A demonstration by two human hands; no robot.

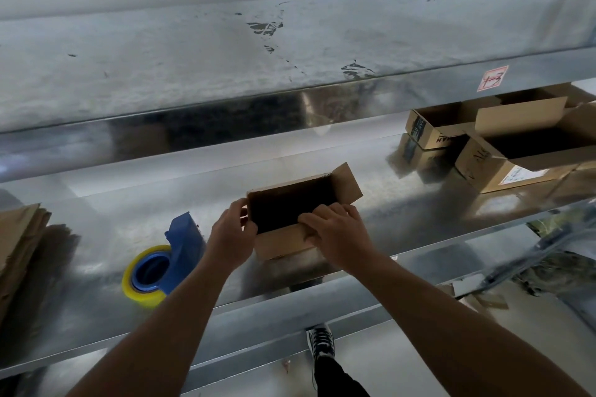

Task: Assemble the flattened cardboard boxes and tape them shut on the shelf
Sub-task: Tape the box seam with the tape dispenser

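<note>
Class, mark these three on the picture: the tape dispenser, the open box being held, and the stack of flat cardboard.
tape dispenser (175,255): head view, on its blue body.
open box (290,209): head view, on its dark inside.
flat cardboard stack (19,245): head view, on the top sheet.

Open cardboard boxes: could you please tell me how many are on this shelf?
3. The centre box sits mid-shelf; the small box is at the right rear; the large labelled box is beside it, nearer. Others may be hidden behind them.

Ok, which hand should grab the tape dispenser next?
Left, probably: the tape dispenser lies just outside the left hand, while the right hand grips the box farther away.
</note>
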